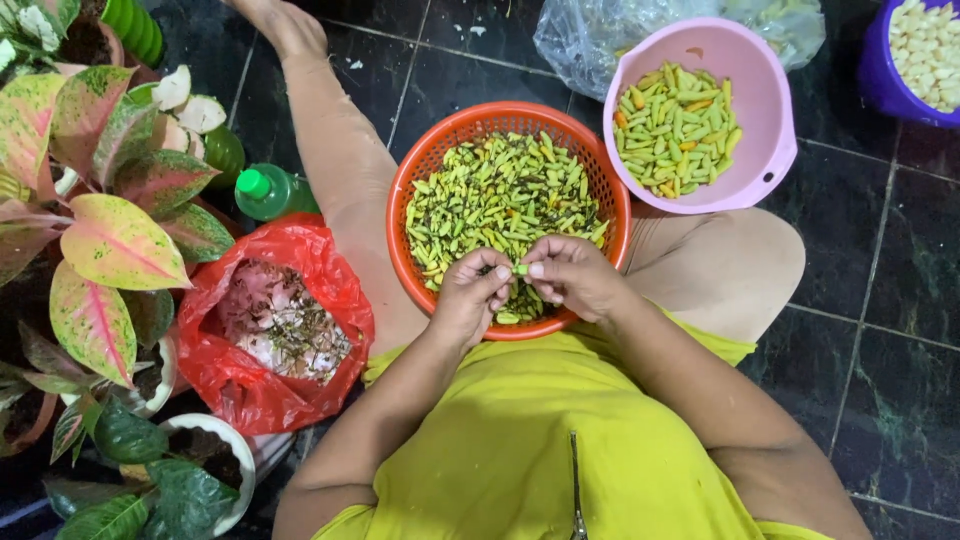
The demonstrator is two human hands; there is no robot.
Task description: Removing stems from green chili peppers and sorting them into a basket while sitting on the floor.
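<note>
I sit on a dark tiled floor with an orange basket of small green and yellow chillies against my legs. My left hand and my right hand meet over the basket's near edge. Together they pinch one small green chilli between the fingertips. A pink bowl to the right of the basket holds more green and orange chillies.
A red plastic bag with stems and scraps lies to my left. Potted plants with pink-green leaves stand at far left, a green-capped bottle beside them. A clear plastic bag and a purple bowl of pale pieces lie beyond.
</note>
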